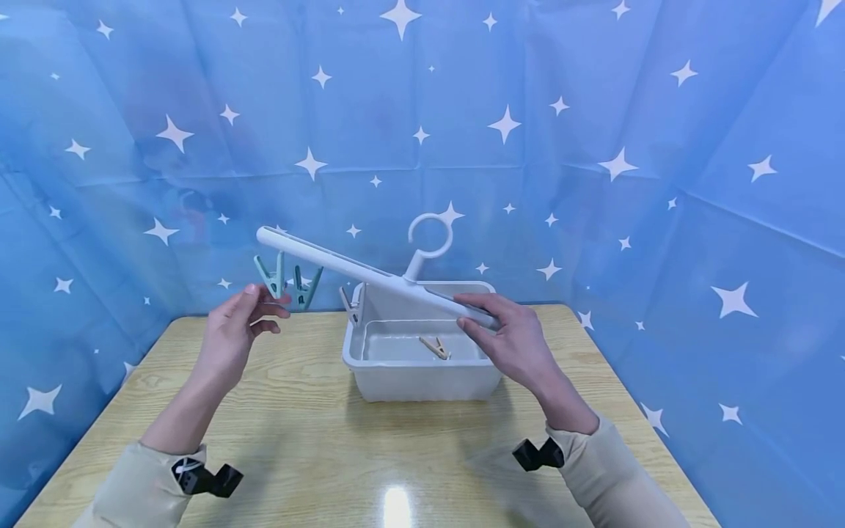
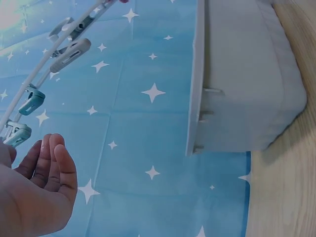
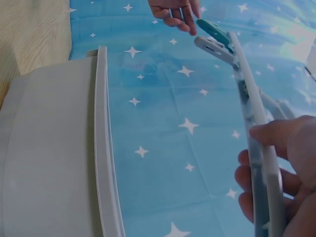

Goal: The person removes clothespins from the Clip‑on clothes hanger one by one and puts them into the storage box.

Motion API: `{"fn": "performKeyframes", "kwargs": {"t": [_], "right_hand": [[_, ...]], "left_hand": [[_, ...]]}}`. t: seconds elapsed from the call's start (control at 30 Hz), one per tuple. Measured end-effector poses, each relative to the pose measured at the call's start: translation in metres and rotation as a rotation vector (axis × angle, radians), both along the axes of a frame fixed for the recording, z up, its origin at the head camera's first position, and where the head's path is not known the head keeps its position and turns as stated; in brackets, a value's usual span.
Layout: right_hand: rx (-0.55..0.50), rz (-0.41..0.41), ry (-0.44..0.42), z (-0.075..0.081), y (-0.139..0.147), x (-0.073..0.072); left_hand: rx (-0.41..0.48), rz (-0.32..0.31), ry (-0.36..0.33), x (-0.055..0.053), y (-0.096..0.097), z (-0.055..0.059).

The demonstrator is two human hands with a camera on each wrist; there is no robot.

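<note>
Hanger is slanting across the bin in the head view, the right hand gripping its lower end; steadying it there should help. In the left-wrist view, the left hand's fingers are curving loosely near a teal clip; I cannot tell whether they are pinching it. In the right-wrist view, the right thumb and fingers are wrapping round the hanger.

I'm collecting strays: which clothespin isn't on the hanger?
The tan clothespin, lying in the basin; the teal pair and grey one hang from the hanger.

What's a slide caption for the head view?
Right hand grips a tilted hanger, left hand beside its green clips, with a bin on the table.
</note>
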State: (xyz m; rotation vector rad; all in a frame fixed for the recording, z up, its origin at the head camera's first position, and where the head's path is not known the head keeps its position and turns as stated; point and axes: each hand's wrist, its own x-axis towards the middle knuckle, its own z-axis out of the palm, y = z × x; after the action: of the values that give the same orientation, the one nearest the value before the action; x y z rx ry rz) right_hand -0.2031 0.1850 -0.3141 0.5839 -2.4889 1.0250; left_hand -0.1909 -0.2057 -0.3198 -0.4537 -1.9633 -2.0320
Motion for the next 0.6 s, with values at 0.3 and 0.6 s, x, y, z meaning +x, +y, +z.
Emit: {"fn": "performKeyframes", "kwargs": {"t": [0.3, 0.6], "right_hand": [[0.000, 0.015, -0.028, 0.001, 0.000, 0.001], [-0.025, 0.054, -0.013, 0.002, 0.000, 0.003]], "left_hand": [[0.165, -0.183, -0.008, -0.002, 0.001, 0.008], [0.371, -0.464, -0.093, -0.006, -0.005, 0.014]]}}
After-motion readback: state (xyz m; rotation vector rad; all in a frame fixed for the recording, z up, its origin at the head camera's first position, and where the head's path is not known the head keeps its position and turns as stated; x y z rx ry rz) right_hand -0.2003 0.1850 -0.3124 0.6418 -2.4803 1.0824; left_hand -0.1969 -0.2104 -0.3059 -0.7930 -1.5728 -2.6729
